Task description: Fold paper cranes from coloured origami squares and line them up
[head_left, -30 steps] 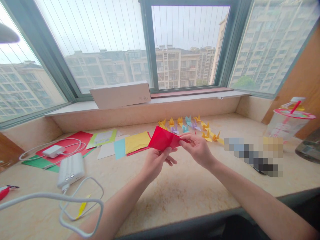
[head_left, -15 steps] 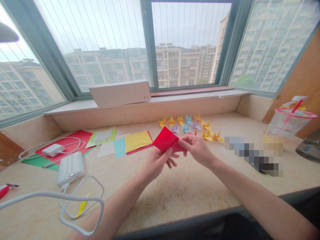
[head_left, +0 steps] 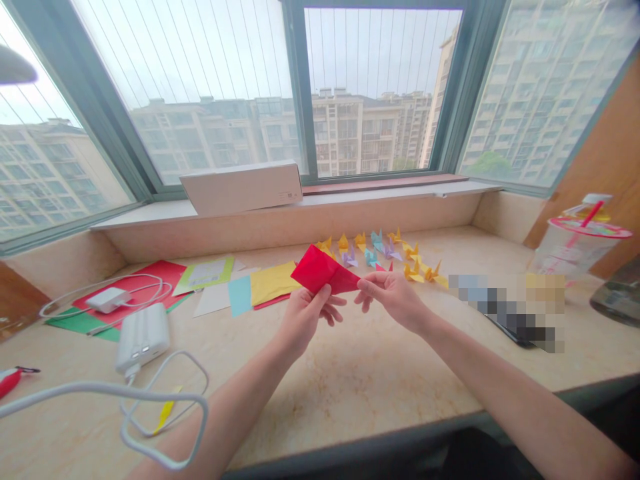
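I hold a folded red paper [head_left: 323,271] in the air above the marble sill [head_left: 350,380]. My left hand [head_left: 306,313] pinches its lower edge with thumb and fingers. My right hand [head_left: 393,297] pinches the paper's right tip. Behind the paper stand several small folded paper cranes [head_left: 380,252] in yellow, orange, blue and purple. To the left lie flat sheets of coloured paper [head_left: 270,283] in yellow, blue, white, green and red.
A white power bank [head_left: 143,337] with a looping white cable [head_left: 150,407] lies at the left, and a white charger [head_left: 107,299] on the red sheets. A white box [head_left: 243,187] rests on the window ledge. A plastic cup with a red straw [head_left: 575,245] stands at the right.
The red paper has turned and shifted a little left and up between my hands. My right fingers have slid to its right tip.
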`<state>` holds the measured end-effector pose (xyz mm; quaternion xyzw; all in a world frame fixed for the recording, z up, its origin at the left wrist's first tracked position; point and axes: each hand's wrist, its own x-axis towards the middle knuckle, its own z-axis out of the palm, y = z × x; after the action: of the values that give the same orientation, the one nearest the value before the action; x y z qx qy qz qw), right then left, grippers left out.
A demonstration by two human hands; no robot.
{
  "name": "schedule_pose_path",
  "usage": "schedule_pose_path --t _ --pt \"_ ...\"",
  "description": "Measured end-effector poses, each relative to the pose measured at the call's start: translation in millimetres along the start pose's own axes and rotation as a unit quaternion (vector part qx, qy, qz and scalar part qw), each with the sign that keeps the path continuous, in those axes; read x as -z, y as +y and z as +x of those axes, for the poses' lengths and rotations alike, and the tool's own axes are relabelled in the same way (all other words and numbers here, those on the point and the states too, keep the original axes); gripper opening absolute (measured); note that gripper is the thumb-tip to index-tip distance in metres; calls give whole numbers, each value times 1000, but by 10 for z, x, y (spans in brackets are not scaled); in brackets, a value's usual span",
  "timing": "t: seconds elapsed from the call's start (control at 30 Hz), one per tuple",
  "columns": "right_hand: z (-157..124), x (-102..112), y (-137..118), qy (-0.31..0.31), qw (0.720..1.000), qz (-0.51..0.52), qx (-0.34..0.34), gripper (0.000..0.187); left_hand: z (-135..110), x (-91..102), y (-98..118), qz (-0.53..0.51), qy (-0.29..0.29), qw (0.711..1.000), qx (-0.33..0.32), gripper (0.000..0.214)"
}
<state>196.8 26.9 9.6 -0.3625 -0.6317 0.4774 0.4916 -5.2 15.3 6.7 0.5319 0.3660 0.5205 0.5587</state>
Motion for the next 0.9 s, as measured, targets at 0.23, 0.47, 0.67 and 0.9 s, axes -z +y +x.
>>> schedule_pose_path --t 0.23,0.47,0.67,0.9 --pt "5 -9 41 12 1000 -18 19 50 2 10 17 -10 3 1000 -1 38" --pt "4 21 22 18 997 -8 77 54 14 19 7 -22 5 1000 5 36" --pt "-1 -40 79 -15 998 4 62 47 14 5 -2 -19 -5 1000 10 39" --pt "-21 -54 41 -1 992 -122 -15 48 -16 -39 25 41 8 999 -18 38"
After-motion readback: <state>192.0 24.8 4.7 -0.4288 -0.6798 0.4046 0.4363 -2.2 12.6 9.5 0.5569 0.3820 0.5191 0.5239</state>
